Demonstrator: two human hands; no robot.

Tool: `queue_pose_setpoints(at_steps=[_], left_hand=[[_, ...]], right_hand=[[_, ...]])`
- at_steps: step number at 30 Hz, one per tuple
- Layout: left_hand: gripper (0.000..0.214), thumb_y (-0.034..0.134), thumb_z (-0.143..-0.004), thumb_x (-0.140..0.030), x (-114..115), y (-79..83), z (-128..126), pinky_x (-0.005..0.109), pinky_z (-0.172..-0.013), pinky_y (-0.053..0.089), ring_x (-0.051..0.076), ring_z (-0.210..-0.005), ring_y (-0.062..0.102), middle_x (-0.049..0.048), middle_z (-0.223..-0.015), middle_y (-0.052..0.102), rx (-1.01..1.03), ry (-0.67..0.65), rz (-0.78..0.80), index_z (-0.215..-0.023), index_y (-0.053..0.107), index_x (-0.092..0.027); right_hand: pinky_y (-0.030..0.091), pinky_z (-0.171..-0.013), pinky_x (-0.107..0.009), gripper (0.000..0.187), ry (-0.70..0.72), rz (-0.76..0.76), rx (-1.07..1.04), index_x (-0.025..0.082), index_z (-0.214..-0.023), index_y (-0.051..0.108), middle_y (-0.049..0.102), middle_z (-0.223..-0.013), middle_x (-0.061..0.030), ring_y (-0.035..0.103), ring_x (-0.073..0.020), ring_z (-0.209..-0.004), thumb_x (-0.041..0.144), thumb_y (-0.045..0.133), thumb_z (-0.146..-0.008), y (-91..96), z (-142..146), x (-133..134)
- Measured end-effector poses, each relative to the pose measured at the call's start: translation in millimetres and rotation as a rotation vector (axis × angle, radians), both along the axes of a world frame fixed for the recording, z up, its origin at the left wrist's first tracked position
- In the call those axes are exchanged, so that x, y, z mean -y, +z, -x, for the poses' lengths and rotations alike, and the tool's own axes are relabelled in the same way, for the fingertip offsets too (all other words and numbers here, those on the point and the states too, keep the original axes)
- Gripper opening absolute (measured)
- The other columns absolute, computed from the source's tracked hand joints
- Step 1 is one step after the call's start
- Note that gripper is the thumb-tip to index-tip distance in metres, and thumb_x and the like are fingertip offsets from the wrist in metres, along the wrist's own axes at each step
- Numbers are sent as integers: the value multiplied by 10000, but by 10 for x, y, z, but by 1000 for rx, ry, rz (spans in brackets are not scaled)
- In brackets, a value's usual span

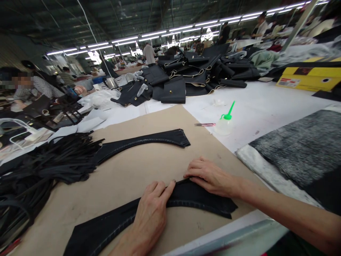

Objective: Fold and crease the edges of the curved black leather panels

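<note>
A curved black piece (103, 218), of leather or a similar sheet material, lies on brown paperboard (138, 170) in front of me. A pale stitched-looking line runs along its lower curved edge. My left hand (152, 209) rests across the middle of the piece, fingers bent and gripping its upper edge. Further right, my right hand (213, 176) pinches the same edge between thumb and fingers. The fingertips' undersides are hidden. Beyond both hands lies a stack of similar curved black pieces (149, 139).
Black strips (61, 156) are heaped at left. A green-tipped bottle (224, 125) and pink-handled snips (206, 124) sit past the paperboard. Black bags or panels (173, 89) pile up behind. A yellow box (309, 78) and a grey-black slab (301, 142) are at right. People work further off.
</note>
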State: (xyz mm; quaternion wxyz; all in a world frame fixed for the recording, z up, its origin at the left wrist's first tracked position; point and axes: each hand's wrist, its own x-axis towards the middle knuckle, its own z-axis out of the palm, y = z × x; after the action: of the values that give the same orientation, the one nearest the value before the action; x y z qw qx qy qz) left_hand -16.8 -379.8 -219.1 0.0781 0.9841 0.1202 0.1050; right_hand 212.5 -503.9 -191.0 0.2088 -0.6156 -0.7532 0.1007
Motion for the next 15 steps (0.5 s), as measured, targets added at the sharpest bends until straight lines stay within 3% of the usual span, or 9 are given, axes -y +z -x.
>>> queue_pose_setpoints(at_steps=[5,15], left_hand=[[546,359,-876,-15,28,-4,-17,396,-791,491,228,-888,494,89,-981,563,-17,16,-60,-1368,461,-228],[539,371,-869,-21,40,-25,-24,361,-784,479,214,-877,496,72,-949,560,15,8,-135,-1358,468,-228]], right_hand=[[346,-868,-354,157,3,-2,-4,193,-1054,624,590,-979,-45,524,-183,-931,216,500,-962,-13,-11,41],[356,-857,-343,231,-30,-29,30,201,-1057,630,599,-960,-52,539,-178,-910,157,418,-974,-69,-90,116]])
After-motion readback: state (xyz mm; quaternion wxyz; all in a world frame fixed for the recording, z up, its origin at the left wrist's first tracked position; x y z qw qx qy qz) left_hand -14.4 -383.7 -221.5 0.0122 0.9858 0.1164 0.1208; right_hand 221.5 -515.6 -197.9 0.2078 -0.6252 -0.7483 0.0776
